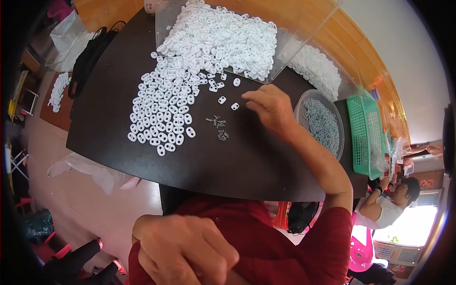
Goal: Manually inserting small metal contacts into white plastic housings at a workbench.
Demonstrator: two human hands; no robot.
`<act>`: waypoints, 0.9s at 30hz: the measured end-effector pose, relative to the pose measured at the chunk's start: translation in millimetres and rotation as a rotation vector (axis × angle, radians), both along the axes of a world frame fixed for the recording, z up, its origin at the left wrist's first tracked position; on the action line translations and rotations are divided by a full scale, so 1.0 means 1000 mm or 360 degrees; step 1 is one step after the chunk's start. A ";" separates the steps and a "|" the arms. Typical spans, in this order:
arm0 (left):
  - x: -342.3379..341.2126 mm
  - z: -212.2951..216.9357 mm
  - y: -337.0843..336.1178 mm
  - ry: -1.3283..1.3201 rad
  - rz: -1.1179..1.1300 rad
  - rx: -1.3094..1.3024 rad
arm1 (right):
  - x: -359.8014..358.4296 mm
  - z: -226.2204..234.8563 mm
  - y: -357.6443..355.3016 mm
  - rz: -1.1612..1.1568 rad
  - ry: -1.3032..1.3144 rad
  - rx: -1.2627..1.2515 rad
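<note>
My right hand reaches over the dark table from the right. Its fingers are bent, with the tips a little apart and nothing visible between them. Just left of those tips lies a white oval plastic piece with two holes, and another white piece is beside it. My left hand is raised low in front of my red shirt, fingers curled closed; whatever they hold is hidden. Small metal screws lie loose near the table's middle. To their left, many white two-hole pieces are spread flat in a cluster.
A clear tub heaped with white pieces lies at the back, spilling onto the table. At right stand a round container of screws and a green basket. Another person sits at far right. A bag hangs below the left edge.
</note>
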State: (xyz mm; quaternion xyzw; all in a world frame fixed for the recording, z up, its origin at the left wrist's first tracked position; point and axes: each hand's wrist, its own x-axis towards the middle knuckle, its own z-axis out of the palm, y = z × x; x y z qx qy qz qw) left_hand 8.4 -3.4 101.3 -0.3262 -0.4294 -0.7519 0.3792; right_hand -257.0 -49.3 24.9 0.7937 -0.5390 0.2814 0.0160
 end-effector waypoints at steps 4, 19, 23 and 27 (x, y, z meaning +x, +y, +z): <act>0.015 -0.018 -0.013 -0.0127 0.0303 -0.0151 | 0.018 -0.007 -0.013 0.0143 0.0046 0.0104; -0.004 -0.082 -0.017 -0.1618 0.2115 -0.0065 | 0.044 0.017 0.016 0.0145 -0.0249 0.0557; -0.018 -0.076 -0.014 -0.1663 0.2163 -0.0277 | 0.069 0.033 0.035 0.0434 -0.0473 0.0488; -0.015 -0.080 -0.013 -0.1674 0.2026 -0.0164 | 0.076 0.040 0.048 0.0175 -0.0961 0.1040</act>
